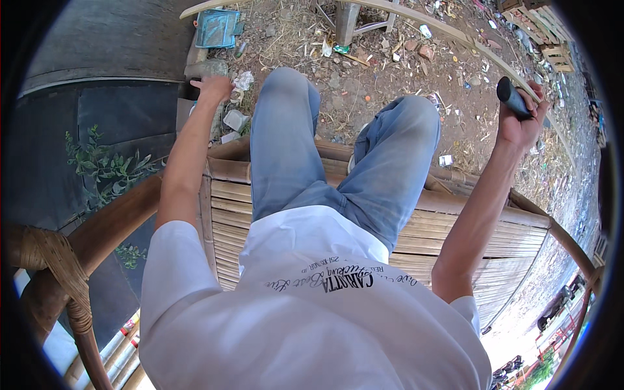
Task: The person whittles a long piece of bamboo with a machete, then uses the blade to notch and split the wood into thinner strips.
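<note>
My right hand (523, 123) is raised at the far right, its fingers wrapped round a thick black handle (512, 97) with a rounded end. What the handle belongs to cannot be made out. A long pale strip (455, 34), like split bamboo, curves across the top and passes right at the fingers of this hand; whether they grip it too is unclear. My left hand (216, 88) reaches out beyond my left knee, fingers curled. Something small and dark (195, 82) shows at its left side, mostly hidden.
I sit on a bamboo slat bench (468, 244) with a curved armrest (117, 214). Dark panels (123, 110) and a leafy plant (107, 166) stand at the left. On the littered ground are a blue plastic basket (218, 29), a wooden stool (348, 23) and wooden crates (539, 26).
</note>
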`<action>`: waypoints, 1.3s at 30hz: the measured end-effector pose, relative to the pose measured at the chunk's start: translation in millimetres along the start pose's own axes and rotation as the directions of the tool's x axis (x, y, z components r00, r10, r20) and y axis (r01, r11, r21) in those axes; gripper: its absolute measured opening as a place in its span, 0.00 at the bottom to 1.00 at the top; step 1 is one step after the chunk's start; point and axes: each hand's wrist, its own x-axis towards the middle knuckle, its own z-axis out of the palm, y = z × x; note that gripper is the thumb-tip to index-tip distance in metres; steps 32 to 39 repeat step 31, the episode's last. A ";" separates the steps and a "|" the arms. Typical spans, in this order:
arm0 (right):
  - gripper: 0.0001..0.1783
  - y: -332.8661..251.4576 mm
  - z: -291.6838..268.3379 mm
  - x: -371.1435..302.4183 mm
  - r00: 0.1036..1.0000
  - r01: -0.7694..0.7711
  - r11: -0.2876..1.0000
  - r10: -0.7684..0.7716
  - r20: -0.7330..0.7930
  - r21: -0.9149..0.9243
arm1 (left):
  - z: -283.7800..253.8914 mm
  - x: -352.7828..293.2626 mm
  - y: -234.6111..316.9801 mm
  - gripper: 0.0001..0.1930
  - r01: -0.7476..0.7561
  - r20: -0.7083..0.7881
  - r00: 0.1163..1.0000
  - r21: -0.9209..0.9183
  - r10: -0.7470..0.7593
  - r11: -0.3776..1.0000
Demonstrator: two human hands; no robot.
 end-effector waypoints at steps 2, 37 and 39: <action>0.19 -5.8 -3.7 0.4 1.000 -0.005 1.000 0.004 0.021 0.023 | 3.3 16.7 -10.1 0.25 -0.149 -0.229 0.972 -0.399 0.059 0.905; 0.17 -0.2 -83.3 17.2 0.981 0.110 0.994 -0.110 -0.159 -0.009 | -40.3 14.6 72.5 0.23 -0.489 -0.420 0.850 -0.402 0.319 0.774; 0.17 -0.2 -83.3 17.2 0.981 0.110 0.994 -0.110 -0.159 -0.009 | -40.3 14.6 72.5 0.23 -0.489 -0.420 0.850 -0.402 0.319 0.774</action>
